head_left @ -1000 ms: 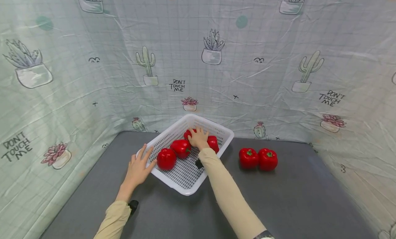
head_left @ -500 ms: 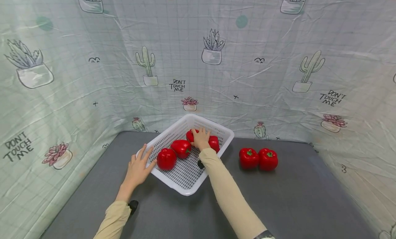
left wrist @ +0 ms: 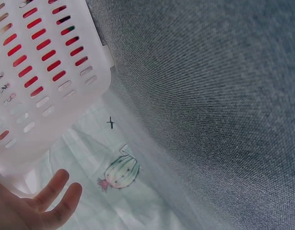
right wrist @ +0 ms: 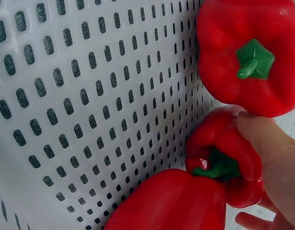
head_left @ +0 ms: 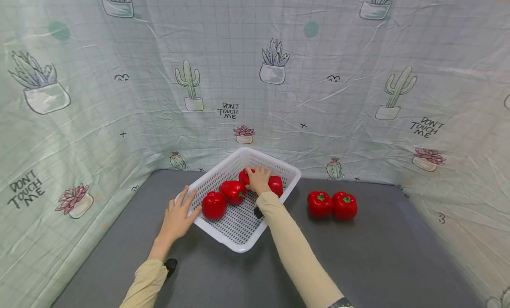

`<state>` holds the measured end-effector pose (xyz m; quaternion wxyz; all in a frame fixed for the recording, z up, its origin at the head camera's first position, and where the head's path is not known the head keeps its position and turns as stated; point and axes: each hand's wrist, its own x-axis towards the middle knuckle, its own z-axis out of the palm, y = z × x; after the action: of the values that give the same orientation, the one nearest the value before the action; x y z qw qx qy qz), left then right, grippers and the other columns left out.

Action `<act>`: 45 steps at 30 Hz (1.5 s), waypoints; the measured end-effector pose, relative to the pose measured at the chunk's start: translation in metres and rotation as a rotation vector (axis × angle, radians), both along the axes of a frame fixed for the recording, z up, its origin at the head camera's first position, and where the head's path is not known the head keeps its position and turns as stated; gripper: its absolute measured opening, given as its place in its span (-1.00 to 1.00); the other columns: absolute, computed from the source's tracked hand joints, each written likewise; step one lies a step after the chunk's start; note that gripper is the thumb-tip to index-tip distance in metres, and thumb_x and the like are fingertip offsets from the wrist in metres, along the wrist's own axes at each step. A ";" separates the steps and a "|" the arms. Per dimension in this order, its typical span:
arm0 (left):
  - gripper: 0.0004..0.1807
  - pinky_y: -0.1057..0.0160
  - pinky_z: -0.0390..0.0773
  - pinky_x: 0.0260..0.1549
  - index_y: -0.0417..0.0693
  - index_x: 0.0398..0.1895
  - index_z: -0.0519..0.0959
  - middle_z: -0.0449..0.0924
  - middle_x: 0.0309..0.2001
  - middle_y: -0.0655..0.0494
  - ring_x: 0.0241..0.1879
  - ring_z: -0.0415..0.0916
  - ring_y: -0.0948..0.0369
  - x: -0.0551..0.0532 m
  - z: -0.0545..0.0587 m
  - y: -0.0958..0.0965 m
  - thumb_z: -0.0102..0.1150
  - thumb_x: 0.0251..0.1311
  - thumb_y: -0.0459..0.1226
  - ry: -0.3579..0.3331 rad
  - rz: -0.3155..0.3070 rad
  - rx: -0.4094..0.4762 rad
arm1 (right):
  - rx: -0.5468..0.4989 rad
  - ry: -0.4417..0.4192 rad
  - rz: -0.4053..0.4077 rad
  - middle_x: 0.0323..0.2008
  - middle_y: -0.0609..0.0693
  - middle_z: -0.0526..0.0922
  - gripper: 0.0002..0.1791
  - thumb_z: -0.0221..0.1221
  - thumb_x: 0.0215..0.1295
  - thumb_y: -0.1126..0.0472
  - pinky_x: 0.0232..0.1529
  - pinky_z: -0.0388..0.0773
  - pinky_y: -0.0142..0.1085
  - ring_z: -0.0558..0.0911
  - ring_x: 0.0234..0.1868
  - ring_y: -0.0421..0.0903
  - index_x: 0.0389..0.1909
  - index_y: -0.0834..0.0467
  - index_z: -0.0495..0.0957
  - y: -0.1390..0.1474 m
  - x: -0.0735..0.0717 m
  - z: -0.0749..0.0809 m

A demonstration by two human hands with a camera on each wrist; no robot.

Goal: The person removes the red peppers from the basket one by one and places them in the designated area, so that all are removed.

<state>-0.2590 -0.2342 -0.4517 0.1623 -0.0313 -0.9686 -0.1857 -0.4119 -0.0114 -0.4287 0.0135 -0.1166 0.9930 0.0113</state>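
A white perforated plastic basket (head_left: 225,241) stands on the dark grey tabletop with several red bell peppers in it. My left hand (head_left: 177,217) rests on its left rim with the fingers spread; in the left wrist view two fingertips (left wrist: 73,194) extend past the basket's corner. Inside the basket, my right hand (head_left: 258,179) grips a red bell pepper (right wrist: 250,153) by its sides, thumb on the near face, green stem showing. Another bell pepper (head_left: 276,185) lies right beside this hand, partly covered by it. Two more bell peppers, one upright (head_left: 214,206) and one on its side (head_left: 232,192), lie toward the left hand.
Two red bell peppers (head_left: 320,205) stand side by side on the tabletop (head_left: 382,237), right of the basket. A pale cloth (head_left: 311,100) printed with cacti hangs behind and around the table, close to the basket's far corner.
My right hand has shifted slightly to the right inside the basket, and the bell pepper it grips has moved with it. My left hand stays on the rim.
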 end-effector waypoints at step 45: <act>-0.36 -0.19 0.32 -0.18 -0.04 0.30 0.18 0.01 0.34 -0.19 0.00 0.17 -0.21 -0.001 0.000 -0.001 -0.03 0.15 -0.04 0.029 -0.017 0.010 | -0.121 0.129 0.135 0.14 0.13 0.25 -0.27 0.17 0.08 -0.09 0.02 0.27 0.18 0.21 0.18 0.10 0.23 -0.06 0.07 0.002 0.014 0.049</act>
<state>-0.2596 -0.2347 -0.4519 0.1747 -0.0414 -0.9650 -0.1913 -0.3978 -0.0098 -0.3793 -0.0581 -0.1828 0.9806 -0.0404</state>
